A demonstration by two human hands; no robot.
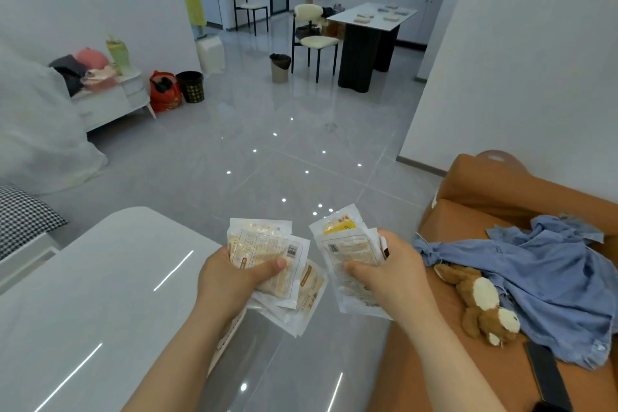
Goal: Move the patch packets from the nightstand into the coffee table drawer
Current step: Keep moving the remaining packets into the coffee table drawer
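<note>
My left hand (230, 278) grips a fanned stack of several white and beige patch packets (267, 247), thumb pressed across their fronts. My right hand (391, 271) grips another bunch of patch packets (347, 244), the top one with a yellow label. Both hands are held above the floor, between the glossy white coffee table (100, 294) on the left and the orange sofa (468, 197) on the right. No drawer of the table shows. A white nightstand (133, 90) stands far off at the left beside the bed.
A blue shirt (551, 278), a brown plush toy (481, 304) and a black remote (548, 378) lie on the sofa. A checked cushion (23, 214) sits at the left edge. Farther off stand a dining table (374, 17), chairs (312, 37), bins (279, 67) and a red bag (164, 90).
</note>
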